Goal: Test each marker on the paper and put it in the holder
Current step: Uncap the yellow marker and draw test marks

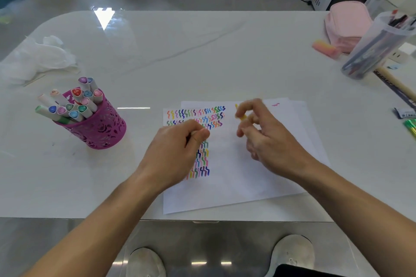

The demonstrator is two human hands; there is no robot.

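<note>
Above the white paper sheet (236, 177), the right hand (263, 132) pinches a blurred yellow marker piece (242, 117), likely light, rigid and best gripped mid-barrel; the left hand (177, 148) curls, contents unseen; magenta perforated holder (99, 130) stands left.

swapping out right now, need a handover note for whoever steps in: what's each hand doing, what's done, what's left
Left hand: fingers curled, on the paper; whether it holds anything is hidden.
Right hand: blurred, fingers pinch a small yellow item, probably a marker or its cap, over the paper.
Holder: pink, left of the paper, packed with capped markers.
Done: rows of coloured test squiggles and a short yellow mark.
Left: likely cap the yellow one and put it in the holder.
</note>
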